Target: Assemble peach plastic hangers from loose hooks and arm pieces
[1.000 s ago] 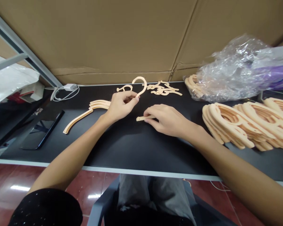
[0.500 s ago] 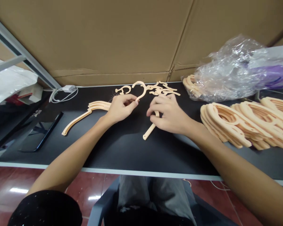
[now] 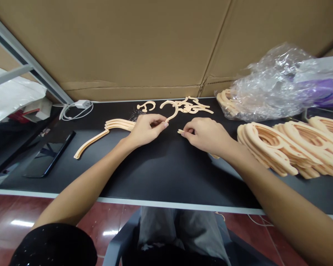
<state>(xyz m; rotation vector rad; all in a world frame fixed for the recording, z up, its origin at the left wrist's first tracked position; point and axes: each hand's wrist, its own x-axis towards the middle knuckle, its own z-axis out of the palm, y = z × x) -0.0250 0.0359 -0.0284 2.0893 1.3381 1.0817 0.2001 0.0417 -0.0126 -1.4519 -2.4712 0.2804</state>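
My left hand (image 3: 147,129) is closed, pinching a cream hanger hook (image 3: 175,109) whose curve rises above the fingertips. To its right, my right hand (image 3: 207,135) is closed round a cream hanger arm (image 3: 180,131). One end of that arm pokes out past the fingertips and the other shows below the palm; the middle is hidden by the hand. The hook and the arm are apart. Left of my left hand lie several nested hanger arms (image 3: 118,124), one reaching toward the front. Behind my hands rest loose hooks (image 3: 194,107) and another hook (image 3: 148,106).
Stacks of hanger arms (image 3: 280,147) lie at the right, below a clear plastic bag (image 3: 272,85) with more pieces. A phone (image 3: 50,155) and a white charger with cable (image 3: 82,104) are at the left. Cardboard (image 3: 138,48) stands along the back edge.
My right hand has picked up the hanger arm from the tabletop and turned it, so one end now points left toward the hook. My left hand has shifted slightly right with the hook.
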